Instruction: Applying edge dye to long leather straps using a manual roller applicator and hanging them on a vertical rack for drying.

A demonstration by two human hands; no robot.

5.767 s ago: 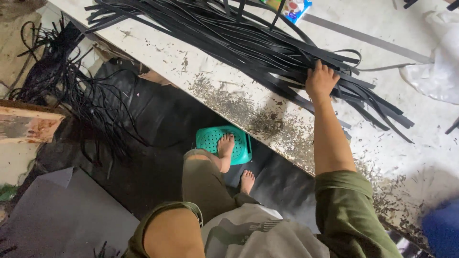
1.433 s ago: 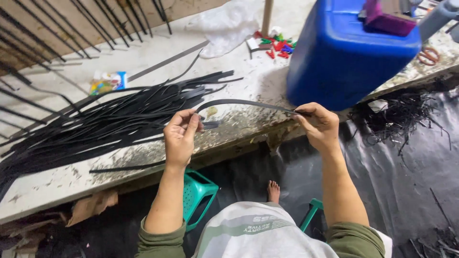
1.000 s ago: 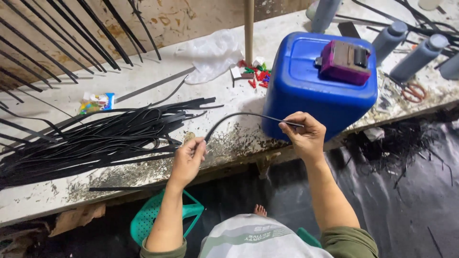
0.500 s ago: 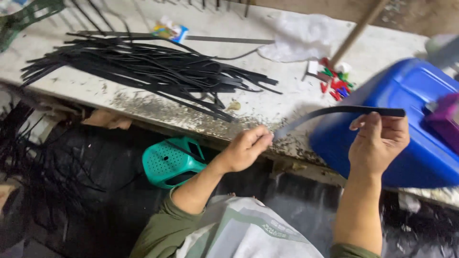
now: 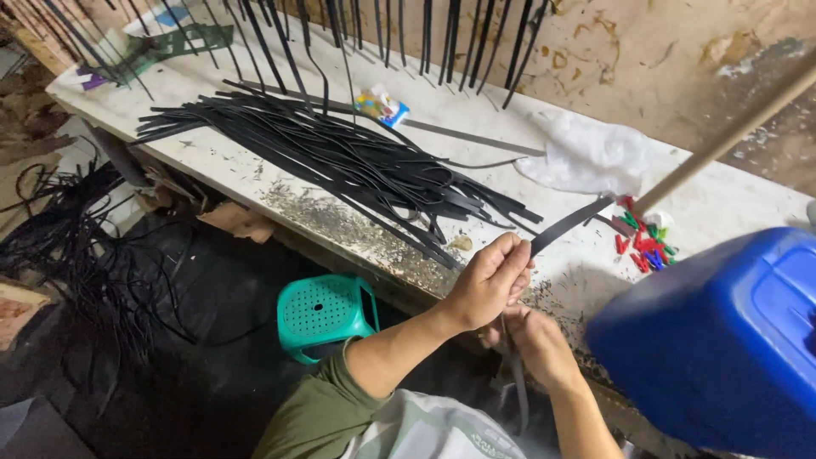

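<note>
Head view: the left hand is raised over the near edge of the surface, its fingers curled tight and pinching a black strip. From that pinch the strip runs up and to the right, its free end in the air near a wooden stick that crosses the upper right corner. The left forearm comes up from the lower middle, in an olive sleeve.

The right hand sits just below and behind the left, the two touching. Its fingers are closed round the lower part of the same strip, which hangs down past the wrist in front of the body. The right forearm slants down to the right.

On the surface, well left of the hands, lies a pile of strips, spread lengthways. Further strips lean against the wall. A white cloth lies beyond the hands, with small red and green clips beside it. A blue drum fills the lower right. A teal stool stands on the floor beneath the surface edge.
</note>
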